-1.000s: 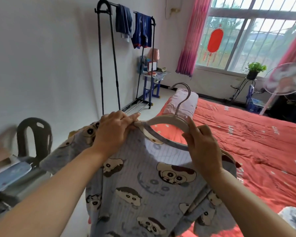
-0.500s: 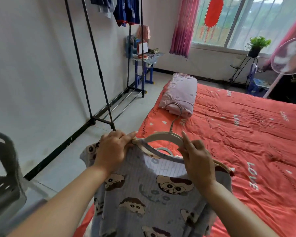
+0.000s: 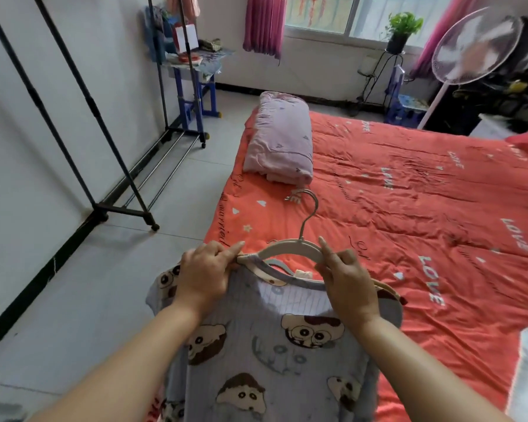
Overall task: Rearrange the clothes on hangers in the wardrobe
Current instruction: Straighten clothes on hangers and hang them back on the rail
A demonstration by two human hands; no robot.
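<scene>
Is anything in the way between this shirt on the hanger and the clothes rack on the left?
Nothing visible: only bare floor lies between the shirt on its hanger and the rack. The rack's top rail is out of frame.

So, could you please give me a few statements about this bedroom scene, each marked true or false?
1. The left hand and the right hand each grip one shoulder of the pale plastic hanger. True.
2. The grey-blue cartoon-print shirt lies flat on the floor. False: it hangs from the hanger in the hands.
3. The folded lilac quilt lies on the red-orange bedspread. True.
4. The hanger's metal hook is hung on the black metal clothes rail. False: the hook is free; the rail stands apart by the wall.
5. The green potted plant stands on the bedspread. False: it sits on a wire stand by the window.
</scene>
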